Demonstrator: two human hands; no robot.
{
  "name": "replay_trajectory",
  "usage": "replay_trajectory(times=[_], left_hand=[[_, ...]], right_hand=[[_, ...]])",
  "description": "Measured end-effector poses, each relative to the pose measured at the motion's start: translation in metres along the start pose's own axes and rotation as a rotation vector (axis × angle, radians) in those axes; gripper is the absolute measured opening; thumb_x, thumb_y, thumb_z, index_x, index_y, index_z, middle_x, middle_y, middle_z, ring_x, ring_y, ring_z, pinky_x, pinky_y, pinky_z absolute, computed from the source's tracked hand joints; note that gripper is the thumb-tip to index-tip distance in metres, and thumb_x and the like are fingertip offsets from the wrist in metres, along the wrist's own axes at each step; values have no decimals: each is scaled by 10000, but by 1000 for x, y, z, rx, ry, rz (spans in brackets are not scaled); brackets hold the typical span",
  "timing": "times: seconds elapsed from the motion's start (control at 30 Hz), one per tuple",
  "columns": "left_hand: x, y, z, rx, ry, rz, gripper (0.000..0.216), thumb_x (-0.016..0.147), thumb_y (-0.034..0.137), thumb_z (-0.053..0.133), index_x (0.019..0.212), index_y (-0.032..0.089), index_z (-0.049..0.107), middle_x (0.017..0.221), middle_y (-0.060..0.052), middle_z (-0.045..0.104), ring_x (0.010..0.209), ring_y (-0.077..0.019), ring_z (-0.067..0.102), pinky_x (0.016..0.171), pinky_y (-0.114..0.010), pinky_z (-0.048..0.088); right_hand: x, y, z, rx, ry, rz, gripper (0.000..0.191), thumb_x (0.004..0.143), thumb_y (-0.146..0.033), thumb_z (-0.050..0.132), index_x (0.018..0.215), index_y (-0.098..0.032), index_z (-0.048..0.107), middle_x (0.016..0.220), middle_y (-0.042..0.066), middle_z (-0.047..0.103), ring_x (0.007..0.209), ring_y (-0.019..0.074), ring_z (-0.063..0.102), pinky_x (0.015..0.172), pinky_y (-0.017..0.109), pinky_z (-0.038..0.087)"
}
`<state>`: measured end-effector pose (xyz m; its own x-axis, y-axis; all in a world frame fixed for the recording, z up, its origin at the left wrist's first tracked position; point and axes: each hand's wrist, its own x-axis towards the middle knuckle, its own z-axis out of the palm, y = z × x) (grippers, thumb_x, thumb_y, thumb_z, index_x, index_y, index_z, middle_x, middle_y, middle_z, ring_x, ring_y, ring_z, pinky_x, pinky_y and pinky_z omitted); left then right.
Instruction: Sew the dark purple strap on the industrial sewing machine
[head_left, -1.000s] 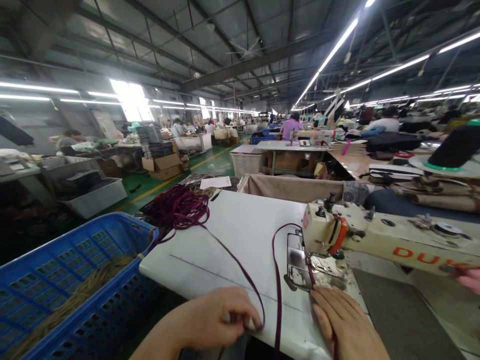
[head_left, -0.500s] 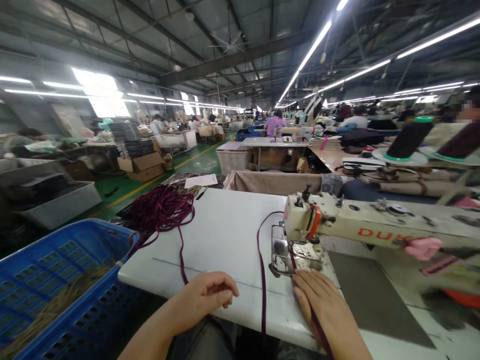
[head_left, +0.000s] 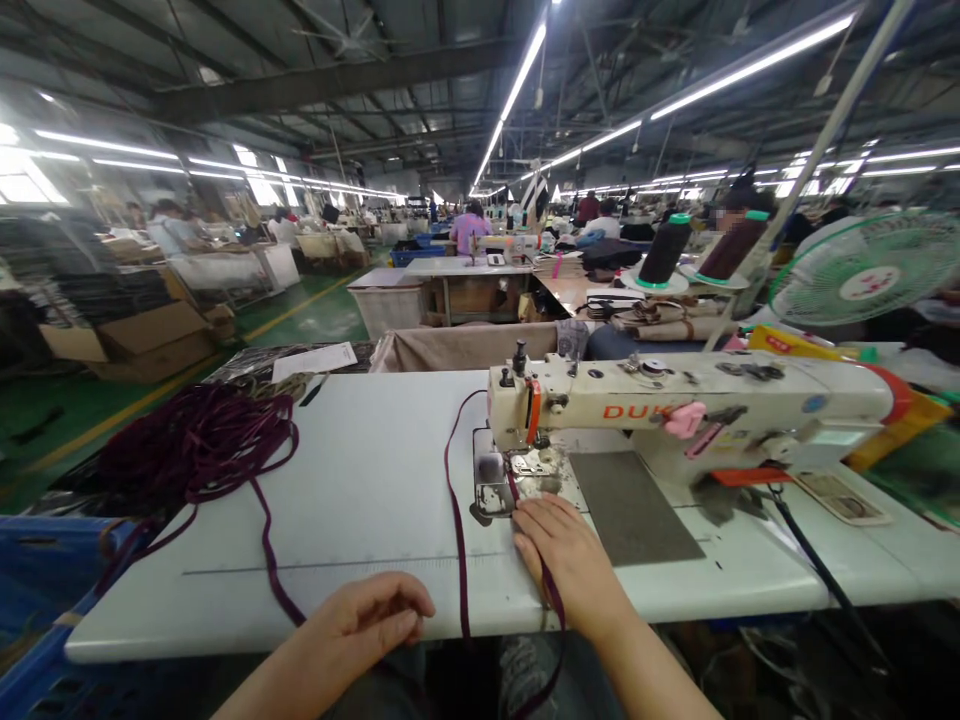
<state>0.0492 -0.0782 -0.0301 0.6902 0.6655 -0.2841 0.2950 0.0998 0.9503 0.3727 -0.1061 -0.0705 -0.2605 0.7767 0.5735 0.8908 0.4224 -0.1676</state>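
My right hand (head_left: 571, 558) lies flat, fingers stretched out, on a maroon strap (head_left: 453, 480) just in front of the presser foot of the cream sewing machine (head_left: 675, 400). The strap passes under my palm, drops over the table edge, and loops back across the white table (head_left: 360, 470). My left hand (head_left: 367, 620) rests at the table's front edge with fingers loosely curled and nothing in them, between two runs of the strap. A heap of the same maroon strap (head_left: 195, 440) lies at the table's left end.
A blue crate (head_left: 37, 580) stands low on the left. Two dark thread cones (head_left: 664, 250) and a green fan (head_left: 862, 270) sit behind the machine. Cardboard boxes (head_left: 127, 340), further sewing tables and other workers fill the hall beyond.
My left hand has let go of the strap it was pinching and drawn back to the table edge. The view has swung right, showing more of the machine. My right hand stays on the strap.
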Motion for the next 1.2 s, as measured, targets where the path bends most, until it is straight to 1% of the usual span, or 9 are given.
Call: replay_trajectory(times=[0.17,0.27,0.33,0.4,0.63,0.87,0.97,1.1,1.2], left_hand=[[29,-13,57,-123,-163,56,704,902,656,704,1434,218,560,1346,-149,640,1054,-258,643,899,-383,477],[50,-22,93,-170,-239,93,952,849,686,717,1564,138,410,1586,-281,475,1374,-412,541,1000,-479,493],[61,-23,110,-114,-281,104,991,850,593,734,1616,110,331,1646,-296,403,1494,-448,430,1063,-521,483],[66,-24,119,-42,-307,78,926,854,467,737,1625,138,344,1665,-270,397,1384,-426,555,1020,-506,520],[69,-42,123,-33,-411,153,721,850,632,724,1387,170,591,1188,-173,764,971,-270,709,711,-306,502],[43,0,98,229,-334,101,376,947,559,618,1042,223,760,950,-66,740,796,-190,648,726,-282,497],[37,9,91,222,-223,63,385,921,475,622,1155,175,680,910,-64,663,763,-190,613,689,-278,493],[39,2,89,400,118,158,428,927,314,574,1341,208,558,942,-59,633,782,-213,614,746,-321,502],[43,-1,87,626,146,221,282,955,233,515,1208,230,639,1023,-103,680,917,-257,659,833,-353,509]], right_hand=[[0,0,1,5,-4,9,247,1079,-269,532,1210,-179,721,1237,90,778,1147,265,717,1140,516,520],[-1,1,1,6,-1,8,247,1080,-264,526,1202,-177,722,1235,92,777,1145,260,717,1142,510,519],[-1,1,1,5,-5,8,245,1076,-261,530,1206,-174,720,1233,96,777,1145,257,716,1144,507,518],[-1,1,1,5,-7,9,243,1072,-262,540,1213,-174,717,1231,98,777,1149,253,715,1147,503,516],[-1,-2,-1,11,-2,27,233,1070,-273,550,1186,-177,727,1221,109,776,1150,250,716,1157,494,505],[0,-4,-2,45,24,46,269,1087,-295,502,1185,-190,730,1191,116,780,1140,248,715,1142,493,514],[0,-4,-3,47,20,49,268,1090,-288,496,1189,-183,722,1198,113,777,1140,245,714,1143,485,509],[1,-4,-4,39,16,41,256,1086,-265,498,1177,-178,721,1186,107,779,1128,239,715,1138,477,508],[1,-4,-4,37,30,41,255,1086,-268,501,1175,-178,723,1184,103,782,1120,241,715,1132,477,512]])
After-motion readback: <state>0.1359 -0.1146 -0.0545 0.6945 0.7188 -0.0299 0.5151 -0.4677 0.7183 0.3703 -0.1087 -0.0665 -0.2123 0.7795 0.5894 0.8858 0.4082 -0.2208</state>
